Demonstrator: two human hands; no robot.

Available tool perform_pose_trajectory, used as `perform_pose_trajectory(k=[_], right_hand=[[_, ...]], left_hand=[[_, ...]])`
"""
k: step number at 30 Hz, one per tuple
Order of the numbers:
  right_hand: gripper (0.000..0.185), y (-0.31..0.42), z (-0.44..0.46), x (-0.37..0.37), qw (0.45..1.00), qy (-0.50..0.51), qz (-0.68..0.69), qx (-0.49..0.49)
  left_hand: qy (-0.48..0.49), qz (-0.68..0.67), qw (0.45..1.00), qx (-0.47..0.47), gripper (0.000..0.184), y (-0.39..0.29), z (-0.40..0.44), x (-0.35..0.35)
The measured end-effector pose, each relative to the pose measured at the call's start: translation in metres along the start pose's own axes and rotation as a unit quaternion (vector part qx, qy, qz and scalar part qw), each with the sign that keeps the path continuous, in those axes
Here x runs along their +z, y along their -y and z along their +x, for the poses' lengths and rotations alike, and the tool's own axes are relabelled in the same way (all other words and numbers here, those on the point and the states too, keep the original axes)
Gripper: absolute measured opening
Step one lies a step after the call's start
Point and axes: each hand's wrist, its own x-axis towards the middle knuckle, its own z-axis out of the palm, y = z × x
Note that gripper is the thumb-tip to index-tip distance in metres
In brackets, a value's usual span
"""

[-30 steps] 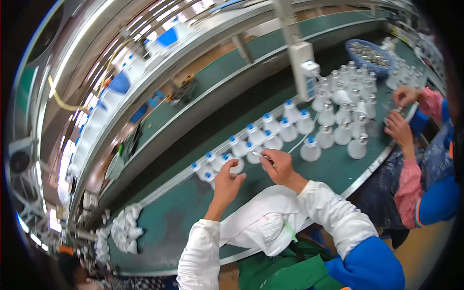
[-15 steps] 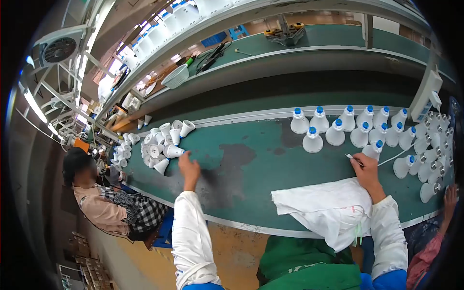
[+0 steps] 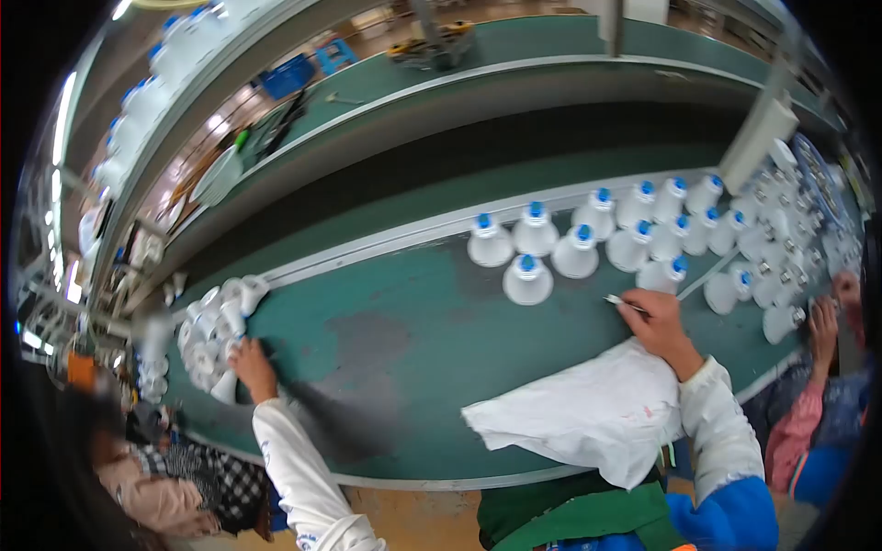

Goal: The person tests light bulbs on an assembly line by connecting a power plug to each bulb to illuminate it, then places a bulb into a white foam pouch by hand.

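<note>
My left hand (image 3: 254,369) is at the near right side of a pile of white cone-shaped lamp housings (image 3: 209,323). Its fingers are closed on one housing at the pile's edge, though blur softens the fingertips. In my right hand (image 3: 658,321) is a thin white pen-like tool (image 3: 614,299), pinched with its tip pointing left. Just beyond this hand stand several white lamp housings with blue tops (image 3: 576,252), wide ends down. Under my right wrist lies a white cloth (image 3: 588,409) on the green table (image 3: 413,404).
A white cord (image 3: 709,274) runs up right from near my right hand. More lamp housings with metal tops (image 3: 781,239) crowd the right end, near another person's hand (image 3: 823,327). A person (image 3: 175,482) sits at left. A raised shelf (image 3: 441,96) spans the back.
The view has swung, so the table's contents appear further left. My left hand has moved closer to the pile and onto a housing. My right hand still holds the tool.
</note>
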Motion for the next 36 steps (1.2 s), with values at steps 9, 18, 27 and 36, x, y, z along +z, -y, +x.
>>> perform_pose_trajectory(k=[9, 18, 27, 36], right_hand=[[0.009, -0.005, -0.003, 0.001, 1.0, 0.008, -0.003, -0.015], [0.012, -0.008, -0.007, -0.002, 0.996, -0.046, 0.082, -0.008], [0.019, -0.002, -0.004, -0.01, 0.964, -0.11, 0.199, 0.135], [0.015, 0.0, -0.006, -0.009, 0.961, -0.104, 0.21, 0.145]], left_hand=[[-0.123, -0.627, 0.769, 0.007, 0.034, -0.094, -0.009, -0.135], [0.098, -0.796, 0.543, 0.248, 0.032, -0.288, -0.094, -0.315], [0.077, -0.641, 0.723, 0.248, 0.041, -0.361, -0.109, -0.357], [0.032, -0.673, 0.602, 0.429, 0.026, -0.353, -0.095, -0.355]])
